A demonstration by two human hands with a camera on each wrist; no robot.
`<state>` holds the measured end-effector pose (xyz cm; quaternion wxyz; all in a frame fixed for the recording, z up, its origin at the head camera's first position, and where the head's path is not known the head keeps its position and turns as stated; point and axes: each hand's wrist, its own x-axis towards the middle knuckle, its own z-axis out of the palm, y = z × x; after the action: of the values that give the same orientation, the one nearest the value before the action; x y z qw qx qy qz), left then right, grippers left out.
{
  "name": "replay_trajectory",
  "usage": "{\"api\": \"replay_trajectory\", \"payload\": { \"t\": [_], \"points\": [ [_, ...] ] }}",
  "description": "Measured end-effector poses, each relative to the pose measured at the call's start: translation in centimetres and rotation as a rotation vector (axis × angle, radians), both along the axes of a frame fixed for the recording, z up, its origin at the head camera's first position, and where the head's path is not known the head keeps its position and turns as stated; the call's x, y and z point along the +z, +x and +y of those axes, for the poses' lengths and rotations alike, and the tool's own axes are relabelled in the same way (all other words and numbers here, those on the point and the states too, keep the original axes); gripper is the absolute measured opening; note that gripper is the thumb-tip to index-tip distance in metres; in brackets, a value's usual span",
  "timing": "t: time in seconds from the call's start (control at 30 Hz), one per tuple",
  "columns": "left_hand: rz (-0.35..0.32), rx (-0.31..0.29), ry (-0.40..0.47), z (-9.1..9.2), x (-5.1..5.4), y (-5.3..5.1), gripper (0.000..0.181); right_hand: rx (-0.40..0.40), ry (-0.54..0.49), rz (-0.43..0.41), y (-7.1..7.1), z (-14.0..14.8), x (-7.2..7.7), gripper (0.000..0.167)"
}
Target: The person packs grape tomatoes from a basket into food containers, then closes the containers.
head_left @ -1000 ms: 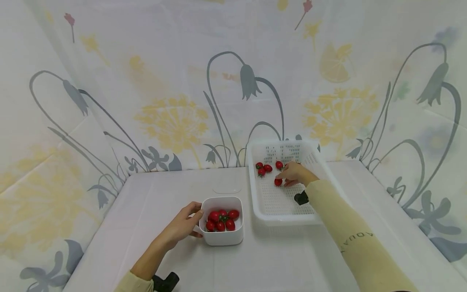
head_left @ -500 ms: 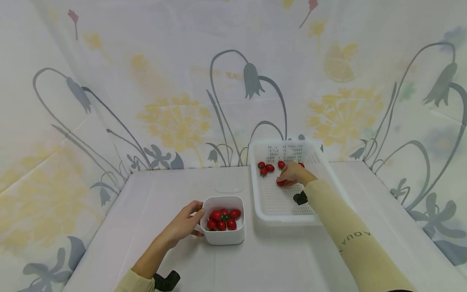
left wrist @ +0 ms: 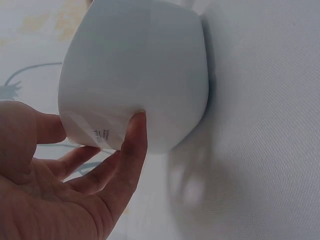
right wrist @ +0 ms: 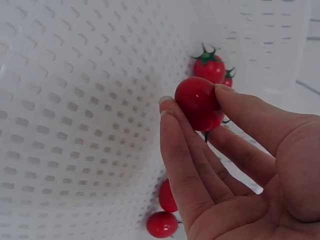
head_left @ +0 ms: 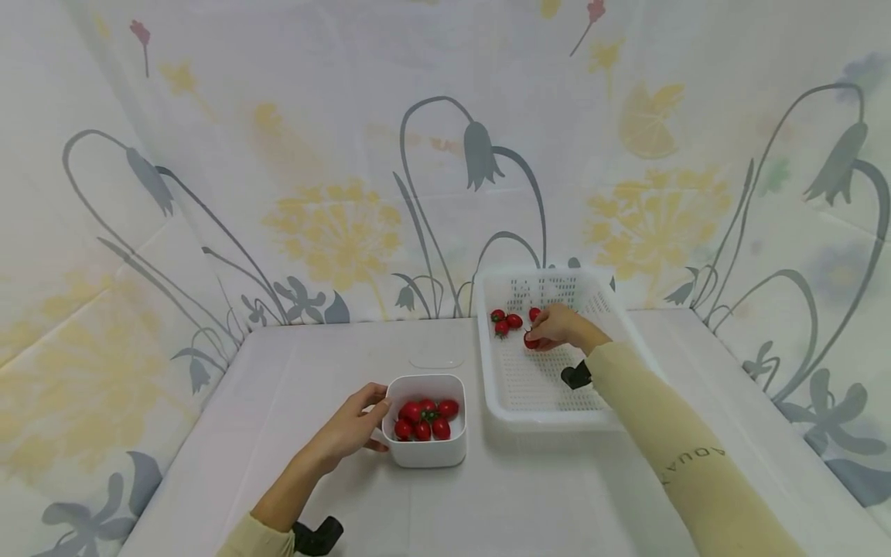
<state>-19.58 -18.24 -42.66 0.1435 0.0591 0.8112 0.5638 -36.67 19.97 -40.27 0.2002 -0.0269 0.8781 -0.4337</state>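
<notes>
In the head view my left hand [head_left: 346, 431] holds the left side of a small white square container [head_left: 429, 456]. Several cherry tomatoes [head_left: 421, 430] lie inside it. The left wrist view shows the thumb at the rim and the other fingers along the outer wall. My right hand [head_left: 565, 326] is over a white perforated basket [head_left: 550, 422] and pinches a cherry tomato [right wrist: 197, 103] between thumb and fingertips. Several more tomatoes are in the basket, among them one with a green stem [right wrist: 209, 67] just behind the held one. The hand partly hides others.
The basket stands at the right rear of the white-covered table [head_left: 501, 503], against a flower-printed cloth backdrop [head_left: 334, 155]. A faint, clear flat outline [head_left: 435, 360] lies behind the container. Dark wrist mounts [head_left: 317, 536] show at both cuffs.
My right fingers have closed on the tomato and moved it slightly left and up in the head view. The left hand and container stay in place.
</notes>
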Motion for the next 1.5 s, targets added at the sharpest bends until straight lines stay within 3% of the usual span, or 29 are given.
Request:
{"api": "replay_trajectory", "payload": {
  "t": [0.3,0.7,1.0,1.5],
  "points": [
    [0.002,-0.001,0.000,-0.1,0.0,-0.1,0.035,0.073,-0.075,0.030,0.8,0.2,1.6,0.037],
    [0.004,0.005,-0.004,0.0,-0.1,0.0,0.034,0.113,-0.148,0.019,2.3,1.0,3.8,0.037],
    [0.006,0.003,-0.002,0.1,0.0,0.1,0.034,0.120,-0.190,0.029,2.9,1.2,4.4,0.041],
    [0.010,0.002,-0.002,0.1,-0.1,0.0,0.034,0.183,-0.227,0.066,5.1,1.0,5.6,0.044]
  ]
}}
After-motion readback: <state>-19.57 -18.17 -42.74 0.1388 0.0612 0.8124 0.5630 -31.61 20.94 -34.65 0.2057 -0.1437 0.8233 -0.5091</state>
